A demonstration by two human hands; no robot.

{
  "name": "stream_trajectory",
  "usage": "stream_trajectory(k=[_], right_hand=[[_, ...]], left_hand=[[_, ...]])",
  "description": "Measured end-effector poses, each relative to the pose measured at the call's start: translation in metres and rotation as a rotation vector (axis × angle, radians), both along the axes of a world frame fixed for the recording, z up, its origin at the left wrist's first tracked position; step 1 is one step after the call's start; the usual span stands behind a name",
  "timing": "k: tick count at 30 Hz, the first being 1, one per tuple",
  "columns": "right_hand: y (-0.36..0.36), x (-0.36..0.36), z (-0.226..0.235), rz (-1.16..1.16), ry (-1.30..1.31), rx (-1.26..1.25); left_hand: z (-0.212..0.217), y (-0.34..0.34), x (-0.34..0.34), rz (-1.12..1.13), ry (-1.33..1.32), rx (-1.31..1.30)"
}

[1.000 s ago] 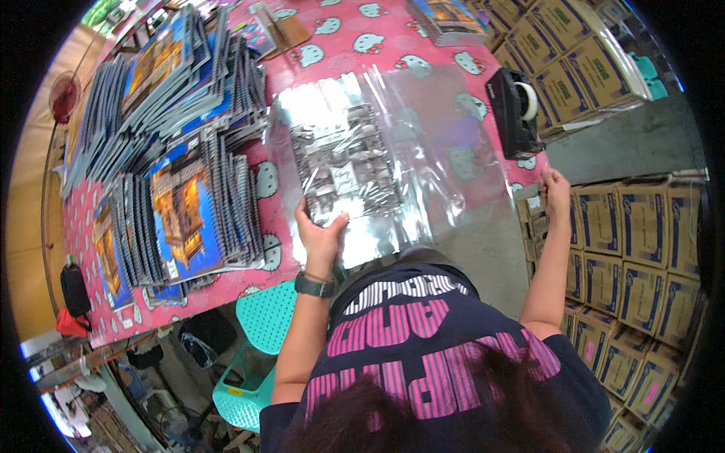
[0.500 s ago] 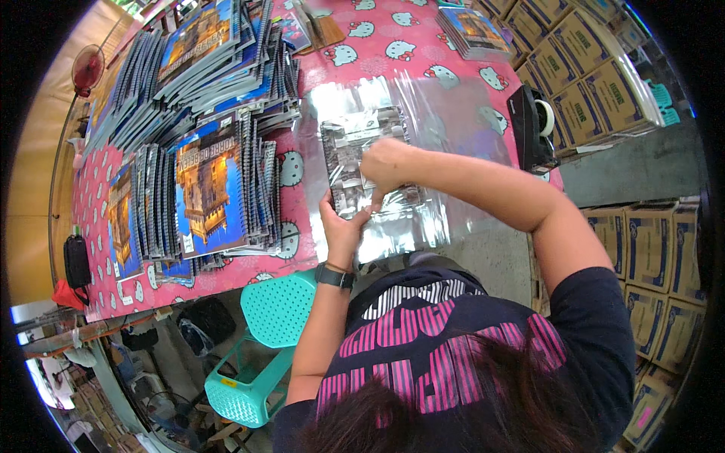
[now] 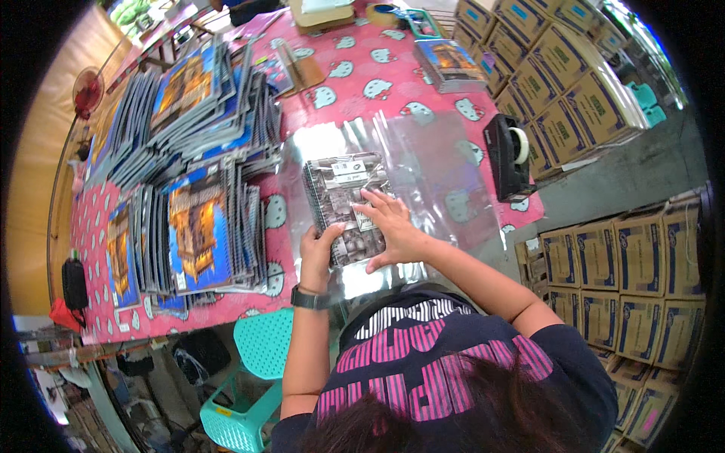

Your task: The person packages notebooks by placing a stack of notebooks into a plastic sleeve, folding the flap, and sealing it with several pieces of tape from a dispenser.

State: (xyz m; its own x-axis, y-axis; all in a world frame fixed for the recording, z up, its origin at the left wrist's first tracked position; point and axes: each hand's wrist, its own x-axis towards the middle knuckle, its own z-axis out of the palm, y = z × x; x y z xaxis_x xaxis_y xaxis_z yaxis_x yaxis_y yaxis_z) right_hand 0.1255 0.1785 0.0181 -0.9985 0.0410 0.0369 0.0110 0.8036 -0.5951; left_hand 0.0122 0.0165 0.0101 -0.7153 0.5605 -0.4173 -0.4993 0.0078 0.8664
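Spiral notebooks point(image 3: 349, 208) in a small stack lie at the middle of the table, on a sheet of clear plastic wrap point(image 3: 430, 177) that spreads out toward two o'clock. We see a grey, photo-printed cover on top and a dark wire coil down the stack's nine o'clock edge. Our left hand point(image 3: 319, 249) clasps the stack's near corner at seven o'clock, fingers curled round the edge. Our right hand point(image 3: 389, 230) lies flat and spread on the cover at five o'clock, pressing down rather than closing on anything.

The wrap is glossy and creased, throwing white glare at eleven o'clock of the stack. Under it lies a pink tablecloth point(image 3: 355, 83) printed with pale cartoon cat faces.

At nine o'clock, just beside the wrap, stand crowded rows of more notebooks point(image 3: 196, 234) with blue and orange covers, leaning on each other, their wire spines showing; they crowd that whole side up to eleven o'clock. At three o'clock a black tape dispenser point(image 3: 507, 155) with a white roll sits near the table's edge. At one o'clock, farther off, rests another short pile of books point(image 3: 447, 64). Brown cardboard boxes point(image 3: 627, 279) are stacked from one to four o'clock beyond the table. A turquoise plastic stool point(image 3: 253, 362) stands at seven o'clock below the table.
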Motion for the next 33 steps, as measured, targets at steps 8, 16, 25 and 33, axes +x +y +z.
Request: stream_trajectory(k=[8, 16, 25, 33], right_hand=[[0.128, 0.052, 0.084, -0.314, 0.022, -2.101], [0.274, -0.055, 0.064, -0.689, 0.699, -1.608], [0.441, -0.118, -0.028, -1.150, 0.234, -1.335], [0.240, -0.096, -0.020, -0.517, 0.726, 0.059]], left_hand=[[0.115, 0.058, 0.003, -0.369, 1.772, -0.230], [0.074, 0.108, -0.036, -0.175, 1.745, -0.337], [-0.060, 0.051, 0.058, -0.511, 1.353, -0.911], [-0.063, 0.041, 0.068, -0.364, 1.273, -0.945]])
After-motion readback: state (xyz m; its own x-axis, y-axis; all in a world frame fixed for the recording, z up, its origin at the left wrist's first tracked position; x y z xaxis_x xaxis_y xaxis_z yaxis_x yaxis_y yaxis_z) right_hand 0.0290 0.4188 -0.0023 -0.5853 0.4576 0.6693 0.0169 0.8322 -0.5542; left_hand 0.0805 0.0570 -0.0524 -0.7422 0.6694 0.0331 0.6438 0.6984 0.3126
